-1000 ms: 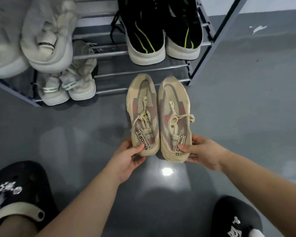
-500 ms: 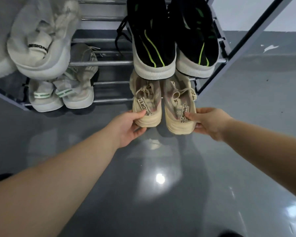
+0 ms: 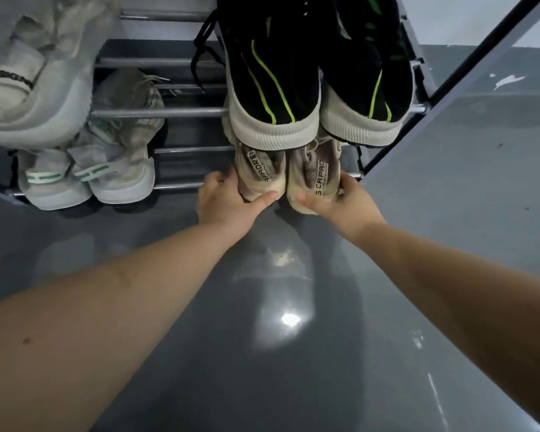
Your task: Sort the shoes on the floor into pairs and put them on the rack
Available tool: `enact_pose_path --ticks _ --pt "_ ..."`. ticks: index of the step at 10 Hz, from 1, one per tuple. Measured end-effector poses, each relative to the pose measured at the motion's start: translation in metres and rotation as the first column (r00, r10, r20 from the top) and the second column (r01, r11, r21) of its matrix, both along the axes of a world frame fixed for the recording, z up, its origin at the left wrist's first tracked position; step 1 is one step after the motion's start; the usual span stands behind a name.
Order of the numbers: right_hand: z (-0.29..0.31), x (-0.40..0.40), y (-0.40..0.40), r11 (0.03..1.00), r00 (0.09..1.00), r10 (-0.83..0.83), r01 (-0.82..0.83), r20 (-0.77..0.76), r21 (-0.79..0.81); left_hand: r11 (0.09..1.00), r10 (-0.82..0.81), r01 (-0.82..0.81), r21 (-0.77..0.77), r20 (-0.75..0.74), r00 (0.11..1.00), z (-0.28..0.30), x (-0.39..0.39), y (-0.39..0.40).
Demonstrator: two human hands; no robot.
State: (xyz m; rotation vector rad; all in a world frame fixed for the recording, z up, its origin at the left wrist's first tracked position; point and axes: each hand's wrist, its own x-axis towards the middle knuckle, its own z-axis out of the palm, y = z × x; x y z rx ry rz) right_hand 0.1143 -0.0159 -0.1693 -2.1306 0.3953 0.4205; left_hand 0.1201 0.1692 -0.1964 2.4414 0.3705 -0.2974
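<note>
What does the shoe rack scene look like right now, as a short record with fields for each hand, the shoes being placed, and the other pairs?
left hand: grips the heel of the left beige shoe
right hand: grips the heel of the right beige shoe
beige pair: side by side, heels toward the camera, toes under the shelf above, on the bottom shelf of the rack
black pair: on the shelf directly above
pale grey pair: bottom shelf, to the left
floor: grey, glossy

Dim, soft light — overhead glare spot on glossy floor (image 3: 290, 319), wide-angle bending at edges.
</note>
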Motion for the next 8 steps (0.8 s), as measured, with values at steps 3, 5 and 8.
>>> enact_pose_path --ticks 3,5,8 --pt "-0.015 0.015 0.002 0.949 0.988 0.098 -0.058 0.116 -0.310 0.960 -0.066 0.081 0.268 -0.063 0.996 -0.008 0.016 -0.002" --pt "-0.002 0.029 -0.004 0.971 0.984 0.014 0.030 0.180 -0.238 0.976 -0.049 0.071 0.205 -0.109 0.993 -0.004 0.012 -0.007" --pt "0.023 -0.005 0.004 0.880 0.973 0.225 -0.221 -0.041 -0.421 0.869 -0.297 0.326 0.372 -0.136 0.945 0.025 -0.017 -0.003"
